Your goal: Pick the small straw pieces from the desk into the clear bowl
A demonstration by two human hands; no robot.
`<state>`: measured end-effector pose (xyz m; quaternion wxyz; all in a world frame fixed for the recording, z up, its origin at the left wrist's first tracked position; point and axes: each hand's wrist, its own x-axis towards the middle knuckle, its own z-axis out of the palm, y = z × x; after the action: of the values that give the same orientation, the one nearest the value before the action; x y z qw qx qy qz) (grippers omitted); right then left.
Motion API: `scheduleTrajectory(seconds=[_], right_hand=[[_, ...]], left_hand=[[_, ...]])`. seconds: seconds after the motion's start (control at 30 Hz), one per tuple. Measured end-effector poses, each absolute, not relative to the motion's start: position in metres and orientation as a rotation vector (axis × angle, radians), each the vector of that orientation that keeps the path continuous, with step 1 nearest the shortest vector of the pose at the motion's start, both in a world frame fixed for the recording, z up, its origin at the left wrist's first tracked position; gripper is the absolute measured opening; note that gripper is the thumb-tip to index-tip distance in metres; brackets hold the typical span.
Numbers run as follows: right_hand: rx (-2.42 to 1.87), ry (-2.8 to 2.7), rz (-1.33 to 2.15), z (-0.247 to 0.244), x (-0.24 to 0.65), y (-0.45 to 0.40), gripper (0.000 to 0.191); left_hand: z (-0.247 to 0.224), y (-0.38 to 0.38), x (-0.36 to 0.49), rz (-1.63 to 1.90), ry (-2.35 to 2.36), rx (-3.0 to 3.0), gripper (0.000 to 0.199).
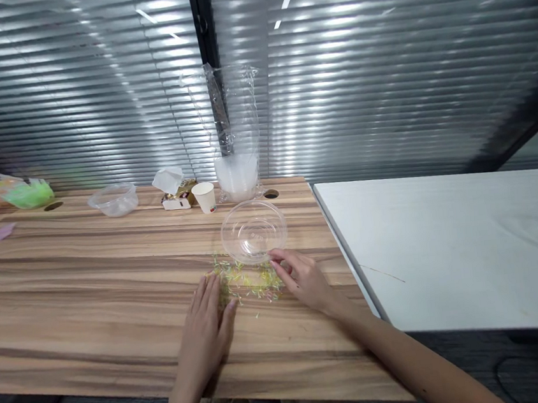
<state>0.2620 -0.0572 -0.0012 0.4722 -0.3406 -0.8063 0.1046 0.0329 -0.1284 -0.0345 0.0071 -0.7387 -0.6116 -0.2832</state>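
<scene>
Thin yellow-green shreds [261,285], some of them shiny, lie scattered in a loose patch on the wooden table. My left hand [208,323] rests flat at the left edge of the patch, fingers stretched out and thumb apart. Just beyond the shreds stands a round clear plastic bowl [241,256]. At its near right rim is my right hand [303,279], with the rim between thumb and index finger. The other right fingers are curled, and a few shreds lie below them.
Behind the bowl are a tall clear bag of white material [237,176], a paper cup [205,198], a tissue pack [177,197] and another clear bowl [114,200]. Colourful bags [28,193] lie far left. A white table [446,240] adjoins the wooden table [91,297] on the right.
</scene>
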Motion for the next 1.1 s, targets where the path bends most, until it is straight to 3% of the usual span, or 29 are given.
scheduleTrajectory(seconds=[0.17, 0.7, 1.1], right_hand=[[-0.836, -1.965, 0.275, -0.002, 0.262, -0.056, 0.021], [-0.827, -1.953, 0.273, -0.004, 0.262, -0.054, 0.021], [-0.81, -1.946, 0.257, -0.008, 0.261, -0.049, 0.02]], left_hand=[[-0.04, -0.128, 0.033, -0.677, -1.828, -2.322, 0.05], [-0.032, -0.131, 0.035, -0.62, -1.763, -2.48, 0.044], [-0.024, -0.122, 0.013, -1.086, -1.901, -2.391, 0.037]])
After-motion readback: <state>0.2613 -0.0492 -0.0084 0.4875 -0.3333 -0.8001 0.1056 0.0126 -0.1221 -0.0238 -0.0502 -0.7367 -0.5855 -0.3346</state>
